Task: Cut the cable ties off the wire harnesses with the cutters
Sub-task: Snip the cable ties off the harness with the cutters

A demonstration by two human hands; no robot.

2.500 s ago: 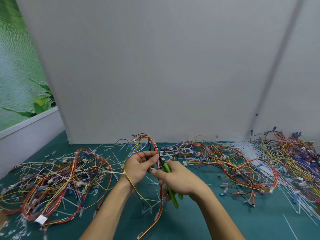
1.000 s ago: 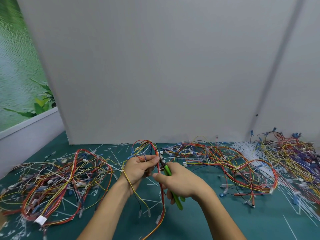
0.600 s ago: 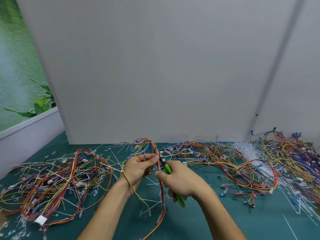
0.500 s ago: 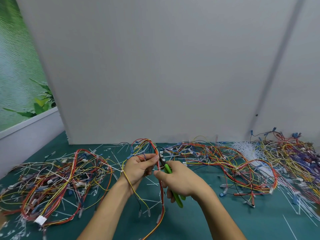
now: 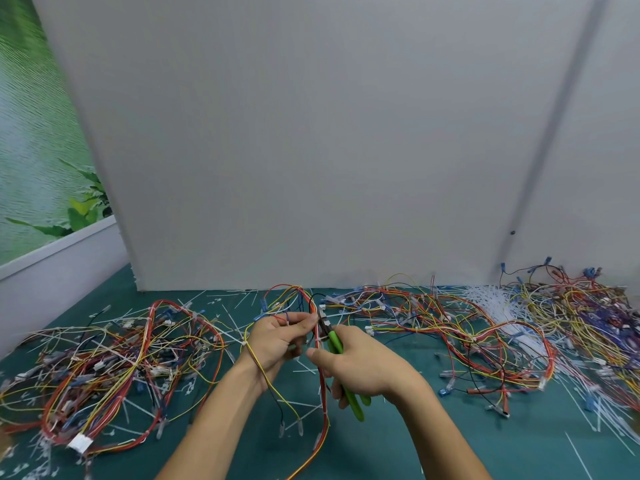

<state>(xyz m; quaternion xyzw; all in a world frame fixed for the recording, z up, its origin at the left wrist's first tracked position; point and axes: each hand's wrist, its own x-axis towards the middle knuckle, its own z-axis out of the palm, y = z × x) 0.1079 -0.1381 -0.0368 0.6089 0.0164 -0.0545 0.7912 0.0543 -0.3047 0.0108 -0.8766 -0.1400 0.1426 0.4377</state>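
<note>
Head view, left hand (image 5: 275, 341) gripping wire harness (image 5: 325, 421), right hand (image 5: 367, 370) curled around green cutters (image 5: 335, 342), nose at harness

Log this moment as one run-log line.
left hand: holds wire harness | right hand: grips cutters | cutters: nose at held harness | tie: too small to tell | rest: harness piles on table

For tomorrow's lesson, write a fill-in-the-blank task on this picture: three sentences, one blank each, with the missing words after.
1. The right hand grips cutters with ____ handles.
2. The left hand holds a wire harness whose loose ends hang ____ toward the table.
3. The pile of loose white cable ties lies on the person's ____ side.
Missing words: green, down, right.
</note>
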